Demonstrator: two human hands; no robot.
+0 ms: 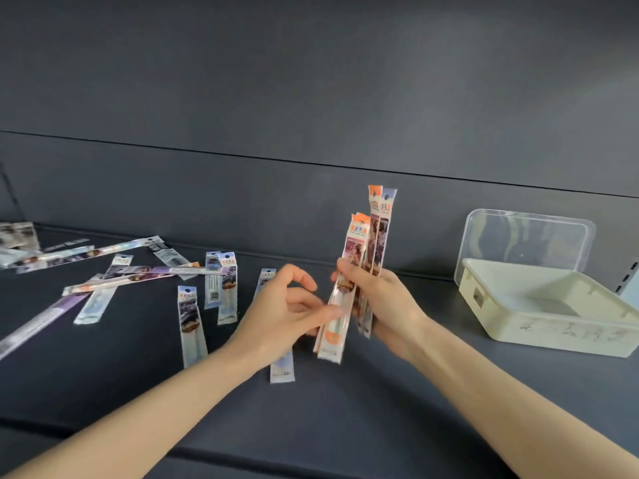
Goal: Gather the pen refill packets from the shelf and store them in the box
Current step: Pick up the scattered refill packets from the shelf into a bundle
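Head view shows me barely begun. My right hand (383, 305) curls round a small bundle of refill packets (361, 267), held upright above the shelf (380, 416). The box (553, 333) off to the right looks to hold none yet (its clear lid (525, 243) stands upright just behind it). My left hand (287, 305) meets the lower front of the bundle with bent fingers; blur hides whether it pinches or only touches. Many loose packets (192, 319) lie flat and scattered to the left, some overlapping, so most of the gathering is left. They are long, narrow, glossy film sleeves with orange or pale blue headers, and I judge them flexible and slippery. The box is cream plastic, rectangular and shallow, and the shelf is matte dark grey.
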